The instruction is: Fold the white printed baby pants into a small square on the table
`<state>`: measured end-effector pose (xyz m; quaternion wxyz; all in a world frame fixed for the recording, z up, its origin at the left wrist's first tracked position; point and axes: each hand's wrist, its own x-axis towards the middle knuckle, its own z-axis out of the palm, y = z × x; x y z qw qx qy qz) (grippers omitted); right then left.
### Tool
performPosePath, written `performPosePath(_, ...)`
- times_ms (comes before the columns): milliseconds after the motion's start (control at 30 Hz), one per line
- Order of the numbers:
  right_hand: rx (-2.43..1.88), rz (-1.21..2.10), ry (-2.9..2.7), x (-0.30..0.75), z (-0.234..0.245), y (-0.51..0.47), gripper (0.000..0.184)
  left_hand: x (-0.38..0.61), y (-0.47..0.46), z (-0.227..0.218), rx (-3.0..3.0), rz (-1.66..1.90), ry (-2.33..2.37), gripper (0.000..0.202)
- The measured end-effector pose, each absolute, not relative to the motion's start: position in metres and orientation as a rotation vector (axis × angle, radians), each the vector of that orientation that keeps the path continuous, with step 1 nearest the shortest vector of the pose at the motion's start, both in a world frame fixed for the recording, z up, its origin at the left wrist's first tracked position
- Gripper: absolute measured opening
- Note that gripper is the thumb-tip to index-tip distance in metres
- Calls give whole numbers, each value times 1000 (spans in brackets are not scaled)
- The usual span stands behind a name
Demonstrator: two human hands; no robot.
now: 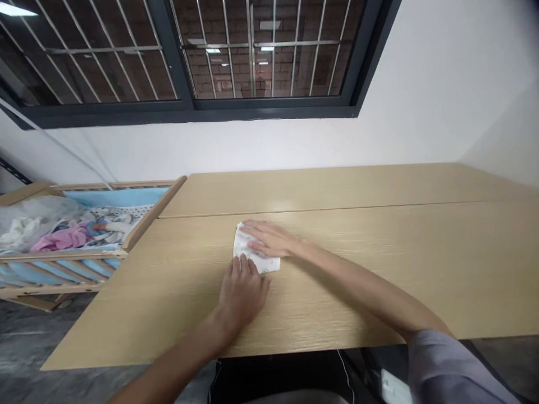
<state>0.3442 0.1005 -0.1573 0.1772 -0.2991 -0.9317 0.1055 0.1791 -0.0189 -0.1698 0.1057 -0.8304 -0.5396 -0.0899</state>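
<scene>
A folded white cloth with a small coloured print lies flat in the middle of the light wooden table. My right hand comes in from the right and rests flat across its top, fingers pointing left. My left hand presses on the near edge of the cloth with its fingertips. The two hands nearly meet, and the fingers hide part of the cloth. A grey sleeve covers my right upper arm.
A wooden crib with pale blue padding stands beyond the table's left edge, holding a heap of clothes and a pink garment. A seam crosses the table. A barred window sits in the white wall ahead; grey floor lies below.
</scene>
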Motion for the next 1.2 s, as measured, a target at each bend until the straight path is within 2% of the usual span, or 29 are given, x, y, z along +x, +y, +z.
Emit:
performPosePath(167,-478,474,-2941,317,-185,82,59,177,-39,-194,-2438,-80,-1551,44)
performPosePath(333,-731,436,-2911,324,-202,132,59,171,-34,-206,-2414,-160,-1556,51)
performPosePath(500,-889,324,-2811,333,-200,179,59,170,-33,-210,-2443,-189,-1563,44)
performPosePath(700,-904,213,-2714,337,-184,144,63,149,-19,-187,-2721,-70,-1409,30)
performPosePath(867,-916,284,-2672,358,-158,75,60,108,-1,-178,-2892,-237,-1291,35)
performPosePath(967,-864,321,-2729,373,-159,52,59,101,14,-172,-2960,-253,-1332,34)
performPosePath(1100,-886,219,-2715,387,-174,47,53,114,37,-146,-3077,-109,-1570,25)
performPosePath(1200,-900,217,-2680,391,-179,45,37,122,53,-125,-3170,-65,-1659,17)
